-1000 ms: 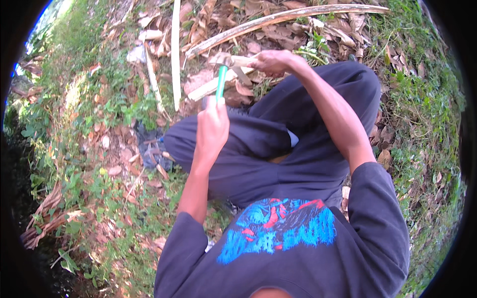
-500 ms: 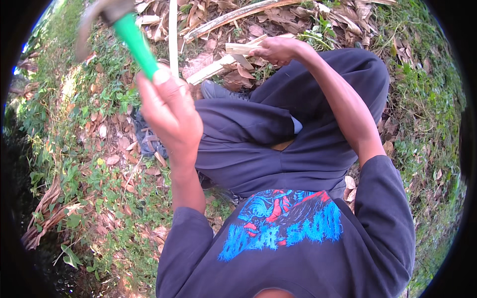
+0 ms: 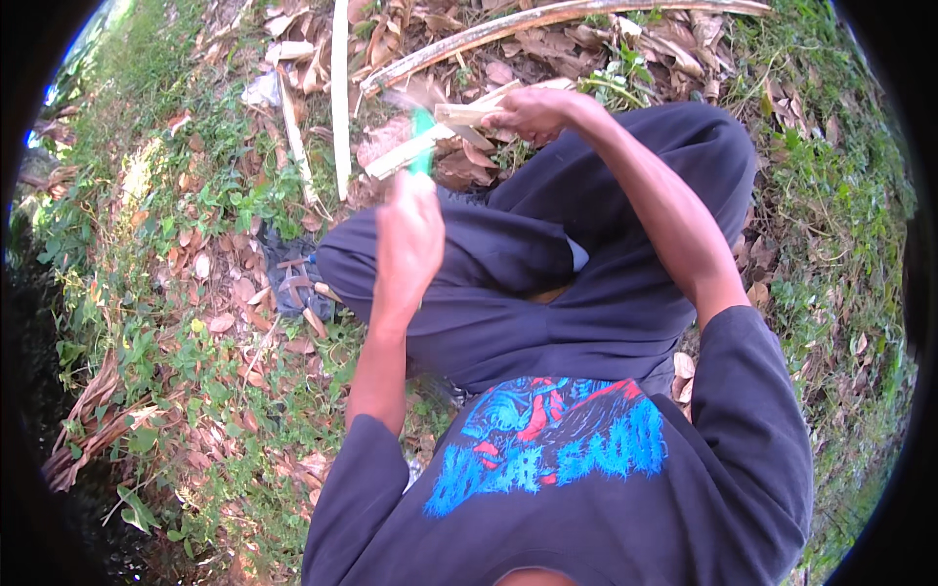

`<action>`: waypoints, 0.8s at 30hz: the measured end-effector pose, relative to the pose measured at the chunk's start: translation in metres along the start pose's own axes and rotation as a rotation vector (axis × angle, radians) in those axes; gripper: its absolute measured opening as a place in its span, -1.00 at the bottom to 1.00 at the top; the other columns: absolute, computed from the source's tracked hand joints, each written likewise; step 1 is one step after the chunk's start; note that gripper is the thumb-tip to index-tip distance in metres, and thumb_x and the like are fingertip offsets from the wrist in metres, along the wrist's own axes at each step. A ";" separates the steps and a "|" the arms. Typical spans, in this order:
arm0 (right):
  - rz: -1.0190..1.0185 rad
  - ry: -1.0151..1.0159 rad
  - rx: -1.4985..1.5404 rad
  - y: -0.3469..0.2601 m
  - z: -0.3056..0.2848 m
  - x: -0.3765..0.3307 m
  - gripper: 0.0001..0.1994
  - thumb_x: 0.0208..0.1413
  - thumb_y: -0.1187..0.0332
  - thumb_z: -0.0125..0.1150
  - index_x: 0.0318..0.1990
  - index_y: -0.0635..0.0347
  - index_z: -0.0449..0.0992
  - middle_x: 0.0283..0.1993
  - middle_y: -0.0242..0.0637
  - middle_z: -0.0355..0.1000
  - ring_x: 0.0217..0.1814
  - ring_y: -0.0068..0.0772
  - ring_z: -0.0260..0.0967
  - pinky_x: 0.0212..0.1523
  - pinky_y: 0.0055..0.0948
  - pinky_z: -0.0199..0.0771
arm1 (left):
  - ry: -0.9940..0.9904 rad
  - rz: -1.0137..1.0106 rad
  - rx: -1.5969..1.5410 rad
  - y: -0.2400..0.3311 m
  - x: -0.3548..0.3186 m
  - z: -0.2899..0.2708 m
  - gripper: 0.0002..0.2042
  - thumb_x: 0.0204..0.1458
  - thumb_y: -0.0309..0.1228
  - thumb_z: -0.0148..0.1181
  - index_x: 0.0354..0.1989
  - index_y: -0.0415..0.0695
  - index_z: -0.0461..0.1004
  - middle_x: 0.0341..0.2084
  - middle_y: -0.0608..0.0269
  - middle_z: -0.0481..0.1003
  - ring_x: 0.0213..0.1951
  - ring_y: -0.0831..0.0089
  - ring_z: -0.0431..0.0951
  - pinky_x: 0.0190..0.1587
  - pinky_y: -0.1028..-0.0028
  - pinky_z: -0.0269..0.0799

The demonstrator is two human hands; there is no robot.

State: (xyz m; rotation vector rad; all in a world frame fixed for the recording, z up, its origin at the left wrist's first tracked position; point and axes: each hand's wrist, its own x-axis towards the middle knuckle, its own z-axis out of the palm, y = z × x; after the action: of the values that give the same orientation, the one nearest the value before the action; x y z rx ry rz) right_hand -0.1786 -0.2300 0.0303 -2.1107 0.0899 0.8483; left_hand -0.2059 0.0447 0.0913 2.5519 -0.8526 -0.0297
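My left hand [image 3: 408, 234], smeared by motion, is closed around the green handle of a hammer [image 3: 421, 146]. The hammer's head is blurred and lies near the left end of a short pale wood piece [image 3: 457, 114]. My right hand [image 3: 532, 114] grips that piece by its right end, fingers wrapped over it. Beneath it a longer pale wood strip [image 3: 399, 158] lies at a slant on the leaves. Whether the hammer touches the wood I cannot tell.
A long curved wood strip [image 3: 547, 17] lies beyond my hands. An upright pale strip [image 3: 341, 107] and a thinner one [image 3: 295, 137] lie to the left. Several small tools [image 3: 296, 283] rest on dark cloth by my knee. Dry leaves and green plants cover the ground.
My left hand has swung the hammer from the upper left, rightward and down toward the wood piece. My right hand has stayed nearly in place, still holding the wood piece.
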 end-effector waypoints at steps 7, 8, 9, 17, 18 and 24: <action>-0.058 0.076 0.115 0.015 -0.004 -0.002 -0.41 0.32 -0.24 -0.07 -0.21 0.19 0.50 -0.63 -0.44 0.25 -0.70 -0.58 0.22 -0.73 -0.45 0.26 | 0.365 -0.112 -0.738 0.073 0.039 -0.064 -0.77 0.39 -0.32 -0.11 -0.27 -0.21 0.30 -0.64 0.27 0.34 -0.66 0.57 0.32 -0.61 0.47 0.20; -0.033 0.034 0.037 0.013 0.001 0.001 -0.40 0.30 -0.26 -0.06 -0.24 0.20 0.49 -0.64 -0.43 0.26 -0.67 -0.56 0.26 -0.71 -0.45 0.30 | 0.390 -0.078 -0.927 0.057 0.026 -0.048 -0.75 0.41 -0.28 -0.11 -0.28 -0.17 0.32 -0.61 0.37 0.32 -0.67 0.68 0.25 -0.64 0.57 0.17; -0.050 0.045 0.052 0.009 0.002 0.002 -0.38 0.30 -0.27 -0.06 -0.27 0.21 0.49 -0.64 -0.42 0.27 -0.66 -0.54 0.28 -0.69 -0.44 0.32 | 0.263 0.009 -0.481 0.029 0.012 -0.019 -0.75 0.40 -0.29 -0.11 -0.27 -0.18 0.34 -0.60 0.36 0.35 -0.66 0.66 0.28 -0.62 0.57 0.19; -0.071 0.065 0.066 0.014 0.003 0.001 -0.42 0.30 -0.24 -0.03 -0.32 0.18 0.45 -0.63 -0.41 0.27 -0.64 -0.55 0.29 -0.66 -0.44 0.33 | 0.354 -0.141 -0.812 0.045 0.031 -0.060 -0.80 0.39 -0.28 -0.08 -0.24 -0.13 0.33 -0.64 0.40 0.29 -0.67 0.68 0.27 -0.66 0.62 0.17; -0.092 0.053 0.049 0.014 0.000 -0.003 -0.43 0.30 -0.24 -0.03 -0.32 0.18 0.44 -0.64 -0.42 0.24 -0.65 -0.57 0.27 -0.68 -0.46 0.30 | 0.357 -0.064 -0.932 0.037 0.024 -0.056 -0.80 0.38 -0.30 -0.07 -0.25 -0.16 0.34 -0.64 0.35 0.33 -0.67 0.60 0.32 -0.63 0.55 0.24; -0.254 0.100 -0.211 0.034 0.000 0.031 -0.43 0.32 -0.21 -0.04 -0.09 0.20 0.53 -0.57 -0.33 0.37 -0.61 -0.45 0.36 -0.59 -0.36 0.40 | 0.071 -0.300 -0.391 0.022 0.016 -0.026 -0.72 0.35 -0.35 -0.08 -0.34 -0.32 0.35 -0.66 0.00 0.43 -0.64 0.21 0.48 -0.53 0.21 0.31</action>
State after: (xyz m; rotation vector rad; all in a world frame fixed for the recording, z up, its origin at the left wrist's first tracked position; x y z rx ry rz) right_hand -0.1664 -0.2449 -0.0120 -2.3006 -0.2210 0.6224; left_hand -0.2018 0.0304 0.1262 2.2693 -0.3844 -0.1783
